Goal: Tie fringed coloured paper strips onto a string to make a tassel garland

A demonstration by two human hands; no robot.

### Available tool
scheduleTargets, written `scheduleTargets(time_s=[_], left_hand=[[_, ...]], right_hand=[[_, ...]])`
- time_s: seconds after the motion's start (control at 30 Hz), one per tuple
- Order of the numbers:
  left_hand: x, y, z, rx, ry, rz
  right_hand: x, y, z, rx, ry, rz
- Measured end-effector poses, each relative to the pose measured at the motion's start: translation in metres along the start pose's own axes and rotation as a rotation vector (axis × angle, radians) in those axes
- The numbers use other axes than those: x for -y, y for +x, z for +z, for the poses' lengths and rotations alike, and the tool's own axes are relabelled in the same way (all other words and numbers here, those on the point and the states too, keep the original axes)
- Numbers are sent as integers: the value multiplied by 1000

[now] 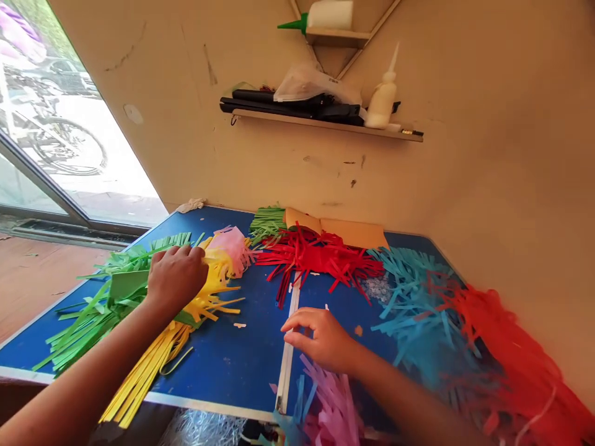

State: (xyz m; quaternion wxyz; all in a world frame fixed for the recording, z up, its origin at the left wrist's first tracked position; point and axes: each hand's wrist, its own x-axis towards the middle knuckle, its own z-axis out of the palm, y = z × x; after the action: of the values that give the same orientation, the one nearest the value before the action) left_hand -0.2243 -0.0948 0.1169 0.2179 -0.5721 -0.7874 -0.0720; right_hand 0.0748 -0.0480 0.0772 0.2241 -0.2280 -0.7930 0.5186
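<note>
My left hand [179, 272] is closed over the left half of the table, its fingers curled down and their tips hidden. Directly around it lie green fringed paper [127, 285] and yellow fringed paper [216, 272]; what it grips I cannot make out. Nearer the middle, my right hand [320, 337] hovers above the blue tabletop with thumb and forefinger apart and nothing between them. Purple fringed paper [332, 402] sits just below that hand at the near edge. Behind the yellow strips is a pink fringed piece [232, 244].
Red fringed paper [325, 257] and orange sheets [356, 232] lie at the back of the blue table [251, 353]. Blue fringe [413, 297] and red-orange fringe [515, 353] spread along the right. A wall shelf [325, 122] carries a glue bottle [382, 102].
</note>
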Motion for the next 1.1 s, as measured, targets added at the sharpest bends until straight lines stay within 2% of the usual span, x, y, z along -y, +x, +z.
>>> scheduleTargets(time_s=[0.07,0.13,0.2,0.27,0.33,0.4,0.47,0.53,0.6,0.67,0.7,0.73,0.8,0.87,0.9,1.0,1.1], left_hand=[[-33,-8,-5,-92,-38,44],[-79,-22,-7,-179,-114,152],[-126,-43,-5,-260,-208,293],[-163,-63,1,-336,-307,412],[-186,-75,12,-422,-410,489],[-200,-78,25,-487,-493,549],[-208,-76,38,-484,-537,640],[-215,-73,48,-412,-540,735],[-221,-72,54,-299,-524,775],[-228,-72,55,-186,-500,764],[-233,-71,54,-139,-489,756],[-238,-71,52,-101,-477,748],[-248,-68,47,-46,-455,746],[-257,-66,44,15,-430,760],[-259,-65,44,45,-419,769],[-250,-65,51,119,-396,777],[-214,-69,62,169,-371,757]], right_hand=[[-1,1,15,-55,344,175],[-5,3,31,-147,789,332],[-11,4,39,-295,1167,406],[-20,1,36,-488,1382,411],[-33,-7,21,-713,1377,393],[-49,-23,0,-911,1231,397],[-65,-45,-25,-1040,1085,409],[-76,-70,-51,-1135,982,407],[-81,-94,-72,-1251,874,393],[-79,-112,-79,-1347,669,332],[-76,-117,-77,-1330,472,265],[-73,-119,-71,-1240,218,181],[-69,-115,-54,-887,-332,23],[-71,-103,-41,-533,-683,-7],[-74,-97,-39,-422,-770,23],[-90,-88,-49,-231,-869,70],[-105,-94,-65,-92,-860,-43]])
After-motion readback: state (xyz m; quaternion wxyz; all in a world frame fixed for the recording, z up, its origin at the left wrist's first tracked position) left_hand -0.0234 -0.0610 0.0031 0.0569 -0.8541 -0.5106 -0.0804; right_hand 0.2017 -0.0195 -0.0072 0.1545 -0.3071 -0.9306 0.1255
